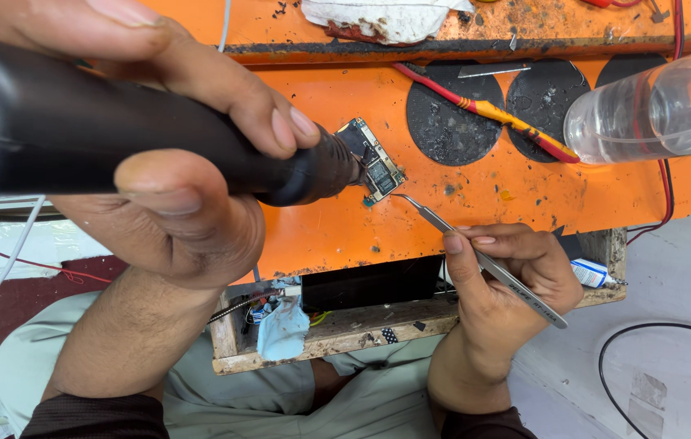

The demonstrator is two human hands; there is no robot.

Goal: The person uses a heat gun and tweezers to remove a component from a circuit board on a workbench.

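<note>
The left hand [174, 162] has its grip closed around a thick black hot-air tool [117, 130], nozzle on the small gold-edged circuit board [374, 169] lying on the orange counter [475, 203]. The right hand [508, 284] pinches slim steel tweezers [475, 256], tip touching the board. A red-and-yellow screwdriver [508, 120] and clear plastic bottle [654, 106] lie nearby.

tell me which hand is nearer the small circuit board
Left. The left hand grips a black hot-air tool whose nozzle sits right at the circuit board, fingertips just beside it. The right hand is lower down, reaching the board only through tweezers.
</note>
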